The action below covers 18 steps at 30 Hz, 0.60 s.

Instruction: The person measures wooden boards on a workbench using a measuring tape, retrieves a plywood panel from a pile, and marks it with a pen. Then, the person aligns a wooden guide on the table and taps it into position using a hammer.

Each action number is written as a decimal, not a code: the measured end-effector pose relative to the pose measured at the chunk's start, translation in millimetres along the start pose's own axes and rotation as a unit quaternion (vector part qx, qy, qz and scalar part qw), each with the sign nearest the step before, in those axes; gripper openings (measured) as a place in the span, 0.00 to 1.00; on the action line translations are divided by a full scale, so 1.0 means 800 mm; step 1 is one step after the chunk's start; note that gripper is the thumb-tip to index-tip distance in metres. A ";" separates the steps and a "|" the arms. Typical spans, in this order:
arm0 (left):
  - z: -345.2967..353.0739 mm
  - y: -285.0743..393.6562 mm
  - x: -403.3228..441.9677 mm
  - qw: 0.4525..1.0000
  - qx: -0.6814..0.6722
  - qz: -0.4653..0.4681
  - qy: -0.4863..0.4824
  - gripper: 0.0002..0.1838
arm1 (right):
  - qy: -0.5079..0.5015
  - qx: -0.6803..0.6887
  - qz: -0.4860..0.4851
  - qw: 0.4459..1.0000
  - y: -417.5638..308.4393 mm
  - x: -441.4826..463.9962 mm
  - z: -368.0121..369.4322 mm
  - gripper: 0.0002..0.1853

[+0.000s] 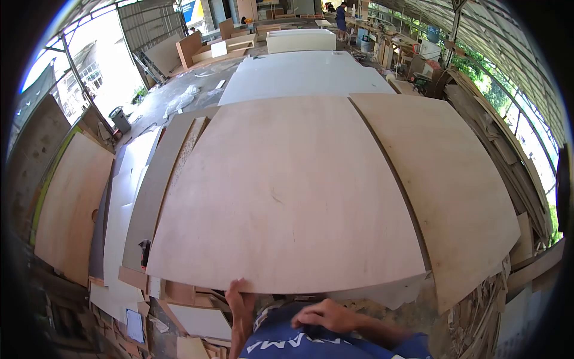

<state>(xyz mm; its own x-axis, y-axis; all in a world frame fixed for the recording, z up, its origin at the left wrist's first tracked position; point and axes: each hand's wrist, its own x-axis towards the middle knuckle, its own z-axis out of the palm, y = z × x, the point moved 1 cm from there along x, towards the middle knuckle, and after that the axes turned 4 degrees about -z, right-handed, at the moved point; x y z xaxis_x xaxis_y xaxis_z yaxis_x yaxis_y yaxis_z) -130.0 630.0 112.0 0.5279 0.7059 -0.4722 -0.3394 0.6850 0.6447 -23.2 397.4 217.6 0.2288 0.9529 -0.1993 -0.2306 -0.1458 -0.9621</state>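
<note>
A large pale plywood sheet (281,191) lies flat in front of me. My left hand (240,296) is at its near edge, with fingertips over the top and the rest of the hand below, closed on the edge. Close to my blue shirt (299,344), my right hand (327,315) hovers apart from the sheet. Its fingers are curled together and nothing shows in them; the palm side is hidden. To the right, a second plywood sheet (454,185) lies beside the first, with a narrow dark gap between them.
A white panel (299,75) lies beyond the plywood. Boards lean at the left, including a wooden panel (72,209). Offcuts (200,320) fill the floor at lower left, and stacked timber strips (502,155) line the right side. A person (341,21) stands far back.
</note>
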 end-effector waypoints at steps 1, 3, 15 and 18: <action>-0.013 -0.006 -0.004 1.000 0.000 0.003 -0.004 0.03 | -0.057 -0.200 -0.044 0.977 -0.046 -0.023 -0.028 0.11; -0.043 -0.020 -0.012 0.997 -0.053 -0.025 -0.053 0.03 | 0.105 -0.252 -0.098 0.957 -0.080 -0.044 -0.117 0.14; -0.079 -0.056 -0.095 0.990 -0.142 -0.013 0.012 0.05 | 0.644 -0.285 0.236 0.669 0.131 -0.068 -0.478 0.37; -0.169 -0.060 -0.081 0.990 -0.138 0.028 -0.005 0.06 | 0.634 -0.238 0.236 0.697 0.110 -0.086 -0.432 0.38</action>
<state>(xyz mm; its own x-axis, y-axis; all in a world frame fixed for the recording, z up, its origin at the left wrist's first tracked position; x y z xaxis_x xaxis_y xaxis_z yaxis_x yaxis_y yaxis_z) -253.1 575.4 30.7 0.5104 0.7428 -0.4334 -0.5669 0.6695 0.4799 267.8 227.1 82.1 0.9552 -0.1889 -0.2279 -0.2924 -0.7220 -0.6270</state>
